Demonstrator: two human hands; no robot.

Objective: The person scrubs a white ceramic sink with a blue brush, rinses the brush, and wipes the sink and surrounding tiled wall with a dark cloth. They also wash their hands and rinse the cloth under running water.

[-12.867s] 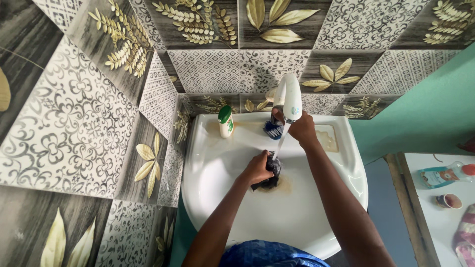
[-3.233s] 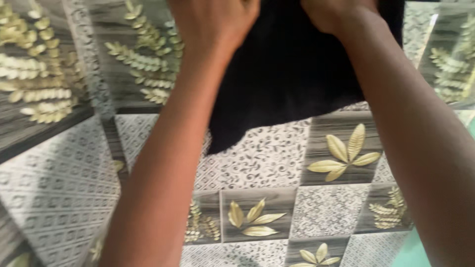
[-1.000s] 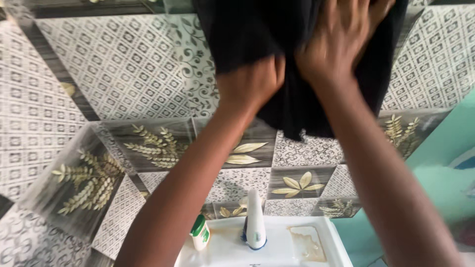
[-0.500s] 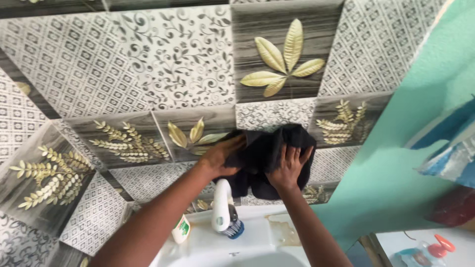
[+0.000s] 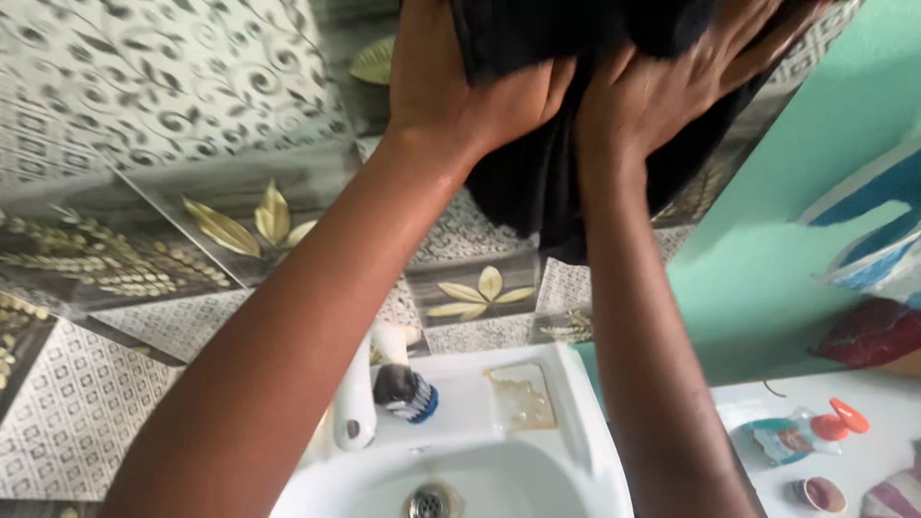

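Note:
Both my hands are raised close to the camera, gripping a black cloth (image 5: 547, 182) that hangs down in front of the tiled wall. My left hand (image 5: 470, 77) clutches its upper left part; my right hand (image 5: 672, 82) presses on it just to the right, and the two hands touch. The cloth's top is cut off by the frame's upper edge. Below my arms lies a white washbasin (image 5: 566, 460) with a white tap (image 5: 357, 403) and a metal drain (image 5: 429, 501).
A dark round brush with a blue-and-white band (image 5: 408, 393) sits on the basin's ledge beside a soap recess (image 5: 523, 398). A white counter (image 5: 863, 460) at the right holds a tube with an orange cap (image 5: 801, 434) and small jars. Patterned tiles (image 5: 173, 163) back the basin; a green wall (image 5: 787, 249) stands right.
Half a second ago my hands held the cloth low by the tap against the wall. Now they are lifted with it close to the camera, and the view has tilted down onto the basin.

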